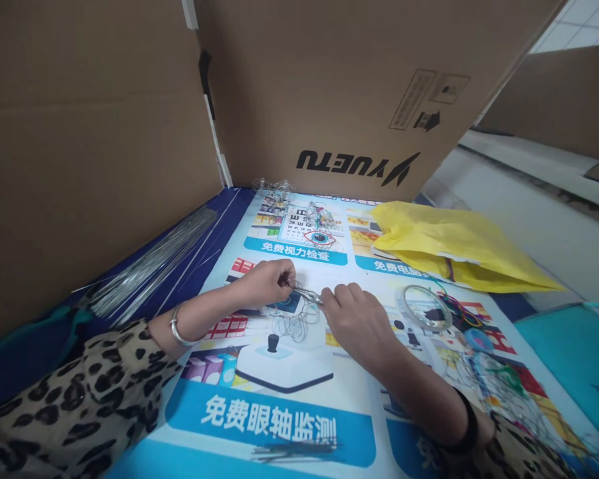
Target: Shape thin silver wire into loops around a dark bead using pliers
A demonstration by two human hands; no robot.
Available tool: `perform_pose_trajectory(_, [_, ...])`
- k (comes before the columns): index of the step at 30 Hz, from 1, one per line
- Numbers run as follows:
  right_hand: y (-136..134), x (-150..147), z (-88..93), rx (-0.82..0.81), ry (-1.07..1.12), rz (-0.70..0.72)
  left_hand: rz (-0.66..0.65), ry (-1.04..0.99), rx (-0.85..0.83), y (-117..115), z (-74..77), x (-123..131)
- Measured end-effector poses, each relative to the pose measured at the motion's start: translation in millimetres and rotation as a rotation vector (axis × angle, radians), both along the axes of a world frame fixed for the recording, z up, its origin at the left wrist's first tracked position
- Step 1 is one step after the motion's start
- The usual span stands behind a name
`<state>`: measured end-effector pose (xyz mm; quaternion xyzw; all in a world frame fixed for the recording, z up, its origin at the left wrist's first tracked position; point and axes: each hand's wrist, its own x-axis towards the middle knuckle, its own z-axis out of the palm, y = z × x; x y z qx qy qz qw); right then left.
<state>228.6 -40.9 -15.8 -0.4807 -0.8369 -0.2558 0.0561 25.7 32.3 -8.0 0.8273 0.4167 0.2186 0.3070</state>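
My left hand [268, 282] is closed in a pinch on a thin wire, its fingertips at the middle of the sheet. From the right, my right hand [357, 326] grips small silvery pliers [308, 295], whose jaws point at the left fingertips; their handles are mostly hidden in the palm. Just below the pliers hangs or lies a loose tangle of thin wire loops [295, 324]; I cannot tell whether it is joined to the pinched wire.
A bundle of straight wires [154, 256] lies left; short pieces [294, 451] lie in front. Wire tangles [319, 216] sit at the back. Right are a yellow bag [449, 239], a clear tape roll [426, 307] and coloured wires [499, 379]. Cardboard walls [299, 86] stand behind.
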Motion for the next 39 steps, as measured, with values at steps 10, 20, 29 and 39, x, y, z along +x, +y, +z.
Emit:
perform_pose_trajectory(10, [-6.1,-6.3,1.3,0.062,-0.034,-0.024,0.062,0.027,0.02,-2.1,0.2,2.8])
perform_pose_trajectory(20, [-7.9,-6.8,-1.3,0.021,-0.052,-0.04,0.062,0.009,0.008,-1.8,-2.1,2.1])
perform_pose_trajectory(29, [-1.8,-2.5,-3.0,-0.098,0.063,-0.06,0.037,-0.036,-0.026,-0.3,-4.9,1.5])
perform_pose_trajectory(39, [2.3,2.3,-8.5,-0.228,0.25,-0.102,-0.002,-0.106,-0.071,1.3,-6.8,0.2])
